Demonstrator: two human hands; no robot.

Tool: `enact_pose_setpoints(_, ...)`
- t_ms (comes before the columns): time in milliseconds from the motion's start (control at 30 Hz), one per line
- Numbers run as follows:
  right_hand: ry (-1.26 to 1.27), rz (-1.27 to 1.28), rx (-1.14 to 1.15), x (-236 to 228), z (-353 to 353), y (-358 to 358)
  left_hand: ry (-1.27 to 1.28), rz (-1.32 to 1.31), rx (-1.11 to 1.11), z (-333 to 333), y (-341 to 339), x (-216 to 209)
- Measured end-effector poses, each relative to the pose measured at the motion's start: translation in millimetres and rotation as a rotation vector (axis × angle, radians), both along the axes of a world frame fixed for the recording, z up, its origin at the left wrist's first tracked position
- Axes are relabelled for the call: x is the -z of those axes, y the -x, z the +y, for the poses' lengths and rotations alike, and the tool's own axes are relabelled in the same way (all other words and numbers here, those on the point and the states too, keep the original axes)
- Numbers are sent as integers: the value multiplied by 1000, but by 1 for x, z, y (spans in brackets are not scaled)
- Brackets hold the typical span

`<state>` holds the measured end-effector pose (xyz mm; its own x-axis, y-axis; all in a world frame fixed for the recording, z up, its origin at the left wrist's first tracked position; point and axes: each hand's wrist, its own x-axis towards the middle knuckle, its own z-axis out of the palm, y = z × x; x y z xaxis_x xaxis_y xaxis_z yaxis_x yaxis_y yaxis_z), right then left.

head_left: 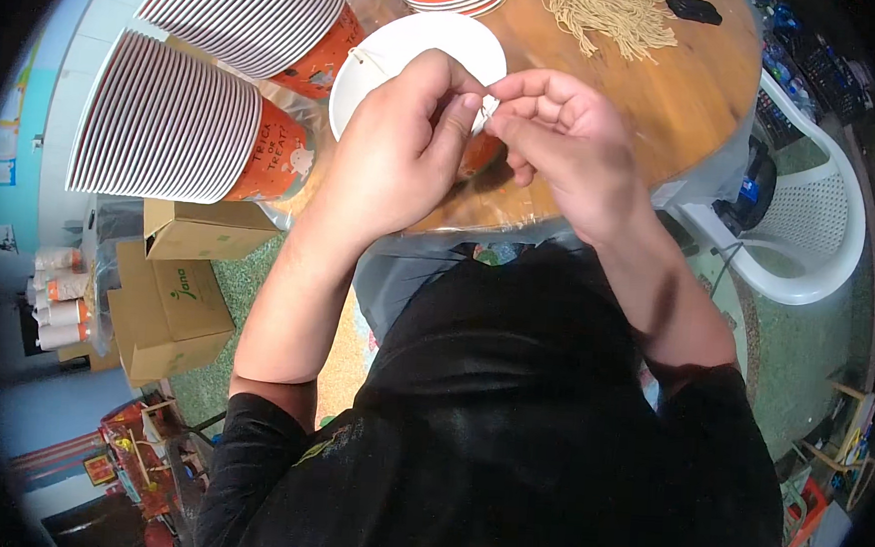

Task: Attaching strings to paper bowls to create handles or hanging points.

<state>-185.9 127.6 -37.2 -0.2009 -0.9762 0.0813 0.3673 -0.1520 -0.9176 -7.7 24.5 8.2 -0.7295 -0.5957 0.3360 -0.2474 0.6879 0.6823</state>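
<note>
Both my hands meet over the near side of an orange paper bucket (480, 156) with a white inside, which stands on the round wooden table (704, 99). My left hand (400, 156) pinches a small white bit (485, 114) between thumb and fingers. From the other side, the fingertips of my right hand (570, 146) close on the same bit. It looks crumpled or knotted; its kind is too small to make out. A short tan cord (368, 61) pokes through the bucket's far left rim. My hands hide much of the bucket's near wall.
Two long stacks of nested orange-and-white buckets (171, 122) lean at the table's left. A bundle of tan cords (609, 15) lies at the back, beside a black object (694, 8). Cardboard boxes (175, 303) stand left below; a white plastic chair (822, 217) is at right.
</note>
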Motion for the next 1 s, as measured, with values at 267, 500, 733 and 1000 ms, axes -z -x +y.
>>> enact_pose_setpoints(267,-37,144,84,7,-4,-11,118,30,19,0,-1,4)
enact_pose_setpoints(500,-25,38,53,7,-4,-8,49,285,102,4,3,9)
enact_pose_setpoints(733,-36,-128,-38,15,-4,-3,337,4,161,-1,-2,-4)
enact_pose_setpoints(1000,-59,-140,-30,22,-3,-1,467,-38,125,-2,1,-5)
